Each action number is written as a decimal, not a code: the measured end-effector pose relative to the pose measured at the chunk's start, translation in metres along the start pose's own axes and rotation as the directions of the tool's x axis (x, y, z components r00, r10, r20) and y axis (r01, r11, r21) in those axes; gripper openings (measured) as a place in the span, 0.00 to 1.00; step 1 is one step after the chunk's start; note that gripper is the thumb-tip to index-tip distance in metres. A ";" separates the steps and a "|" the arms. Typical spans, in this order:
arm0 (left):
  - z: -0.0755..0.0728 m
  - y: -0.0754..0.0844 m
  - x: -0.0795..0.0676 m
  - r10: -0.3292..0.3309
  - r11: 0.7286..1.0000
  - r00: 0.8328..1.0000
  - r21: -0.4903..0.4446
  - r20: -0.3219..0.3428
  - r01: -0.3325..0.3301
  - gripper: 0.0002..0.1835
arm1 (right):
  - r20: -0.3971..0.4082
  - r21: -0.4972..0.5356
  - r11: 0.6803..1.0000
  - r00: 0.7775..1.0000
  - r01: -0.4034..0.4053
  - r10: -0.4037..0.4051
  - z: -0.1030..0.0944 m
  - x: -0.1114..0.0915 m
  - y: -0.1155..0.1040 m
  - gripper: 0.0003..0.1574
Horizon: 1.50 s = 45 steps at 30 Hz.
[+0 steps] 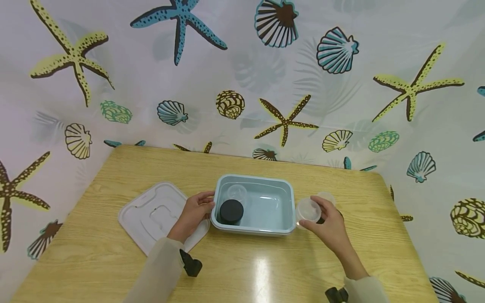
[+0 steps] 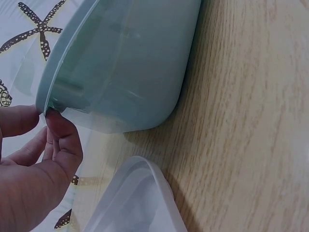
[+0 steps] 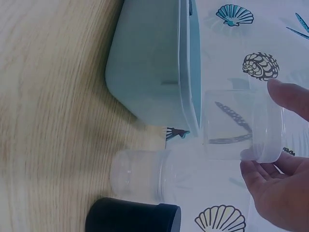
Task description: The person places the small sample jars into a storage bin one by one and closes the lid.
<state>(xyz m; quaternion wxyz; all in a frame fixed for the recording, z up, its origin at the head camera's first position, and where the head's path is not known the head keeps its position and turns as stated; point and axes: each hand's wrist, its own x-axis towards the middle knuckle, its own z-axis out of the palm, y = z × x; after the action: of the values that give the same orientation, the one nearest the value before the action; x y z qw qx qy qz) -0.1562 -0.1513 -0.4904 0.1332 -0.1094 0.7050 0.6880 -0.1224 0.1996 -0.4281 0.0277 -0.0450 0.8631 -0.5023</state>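
A light blue plastic tub (image 1: 267,208) stands on the table. My left hand (image 1: 195,213) pinches its left rim between thumb and fingers. Inside the tub, on the left, are a clear plastic jar (image 1: 237,192) and a black-topped jar (image 1: 231,211). Just off the tub's right side, my right hand (image 1: 330,227) holds another clear plastic jar (image 3: 229,124) upright by its top, thumb on one side and fingers on the other. The right wrist view shows this jar raised above the table, about level with the tub's rim.
A white lid (image 1: 145,216) lies flat left of the tub, partly behind my left hand. Another clear jar (image 3: 137,175) and a black jar (image 3: 133,216) stand on the table right of the tub. A shell-patterned cloth (image 1: 212,80) hangs behind the wooden table (image 1: 235,269).
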 end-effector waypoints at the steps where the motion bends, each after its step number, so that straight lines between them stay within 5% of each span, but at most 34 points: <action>1: 0.000 0.000 0.000 -0.001 1.000 1.000 0.001 -0.002 0.001 0.23 | 0.002 0.000 1.000 1.000 0.003 -0.003 0.001 0.001 -0.001 0.43; 21: 0.000 -0.002 0.001 0.012 1.000 1.000 -0.004 0.003 -0.012 0.23 | 0.027 0.003 1.000 0.999 -0.021 0.021 0.028 0.019 -0.016 0.43; 45: 0.000 -0.004 0.004 -0.008 1.000 1.000 0.002 -0.014 0.008 0.23 | 0.046 0.056 0.998 0.999 0.022 -0.024 0.060 0.029 -0.002 0.42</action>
<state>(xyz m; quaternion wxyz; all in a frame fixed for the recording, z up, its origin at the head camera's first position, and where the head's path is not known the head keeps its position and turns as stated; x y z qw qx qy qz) -0.1589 -0.1517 -0.4957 0.1311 -0.1168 0.7063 0.6858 -0.1454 0.1433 -0.4560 0.0433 -0.0658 0.8474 -0.5251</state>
